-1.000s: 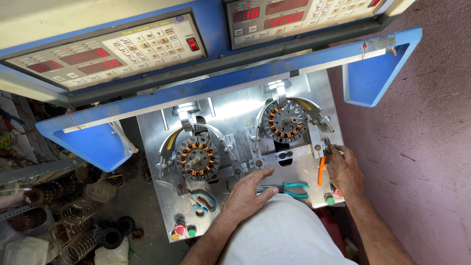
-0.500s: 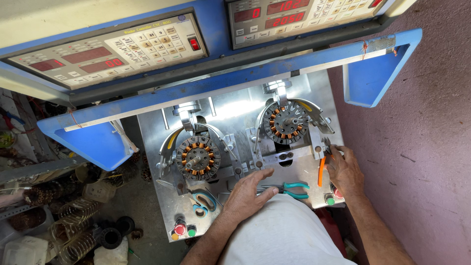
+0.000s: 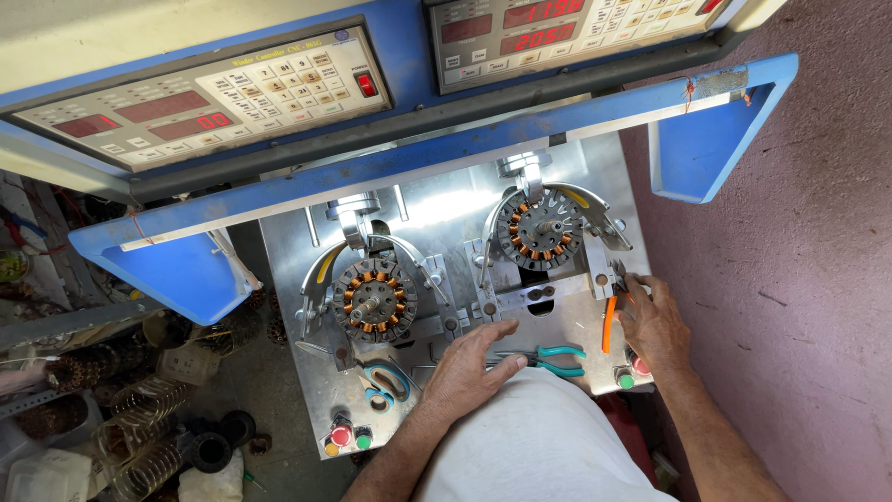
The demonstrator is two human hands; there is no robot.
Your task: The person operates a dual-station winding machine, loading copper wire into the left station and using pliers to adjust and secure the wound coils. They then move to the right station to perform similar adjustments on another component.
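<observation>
Down on the metal work plate (image 3: 446,209), the left hand (image 3: 471,370) lies flat with its fingers loosely spread and released, gripping nothing; its fingertips (image 3: 506,327) reach toward 1 o'clock. Just beside it at 3 o'clock lie the teal-handled pliers (image 3: 555,359), with the hand's fingers touching or nearly touching the jaw end; I cannot tell which.

The right hand (image 3: 654,325) rests at the plate's right edge, fingers curled lightly downward near an orange-handled tool (image 3: 609,323) that lies just at its 9 o'clock side. Whether the fingers pinch anything is hidden, so I cannot tell their hold. At 6 o'clock from this hand sit 2 small buttons, a green one (image 3: 626,381) and a red one (image 3: 641,366), the red partly covered by the wrist.

The plate carries 2 wound stators with copper coils: the left stator (image 3: 375,299) at 10 o'clock from the left hand, and the right stator (image 3: 540,230) at 10 o'clock from the right hand. Each sits under a curved metal guide. A pair of teal-handled scissors (image 3: 383,385) lies at 9 o'clock from the left hand, and below them, at the plate's lower left corner, are a red button (image 3: 341,435) and a green button (image 3: 363,441).

At 12 o'clock, above a blue frame (image 3: 390,167), stand 2 control panels with red digit displays, the left panel (image 3: 200,102) and the right panel (image 3: 576,28). Springs and clutter (image 3: 139,428) fill the floor at 9 o'clock.
</observation>
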